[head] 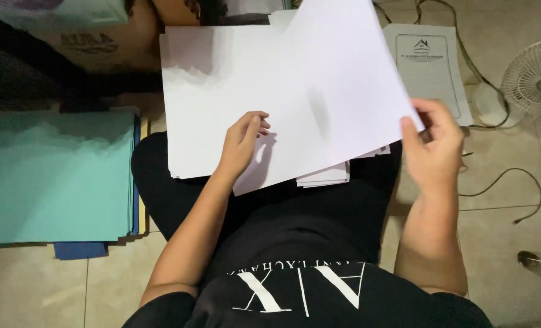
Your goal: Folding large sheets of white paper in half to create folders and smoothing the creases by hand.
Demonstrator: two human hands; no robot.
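Note:
A thick stack of white paper [209,97] rests on my lap, over my black trousers. My left hand [243,143] lies flat on the stack near its lower edge, fingers slightly curled. My right hand [434,149] pinches the right corner of a single white sheet [349,85], which is lifted and tilted above the stack. Under the raised sheet a smaller white pile [325,176] pokes out at the bottom.
A stack of teal sheets [51,176] over blue and yellow ones lies on the tiled floor at left. A grey printed sheet [428,61] lies at upper right beside a small white fan [534,79] and cables. A cardboard box [100,42] stands at top left.

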